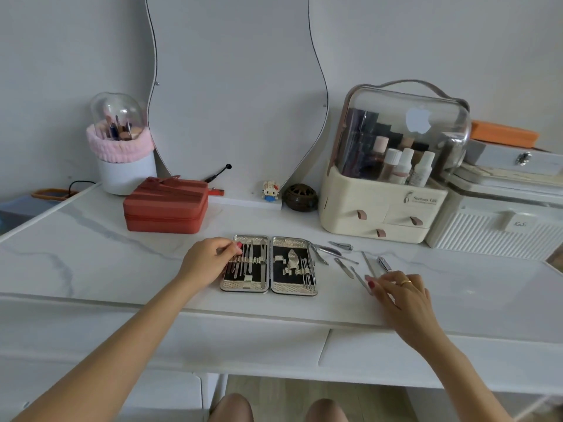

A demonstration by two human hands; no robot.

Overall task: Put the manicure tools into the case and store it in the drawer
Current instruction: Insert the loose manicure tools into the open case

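The open silver metal manicure case (268,263) is sitting partly filled; the left hand (206,259) is pinching at a slotted tool while the right hand (402,292), at three o'clock, is pinching a thin steel tool (362,281). Several loose steel tools (335,254) are lying unpacked; closing and stowing are remaining.

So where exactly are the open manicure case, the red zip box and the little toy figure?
Manicure case (269,263), head view: on the hinge between its two open halves.
Red zip box (166,205), head view: on the middle of its front side.
Toy figure (270,190), head view: on its white head.
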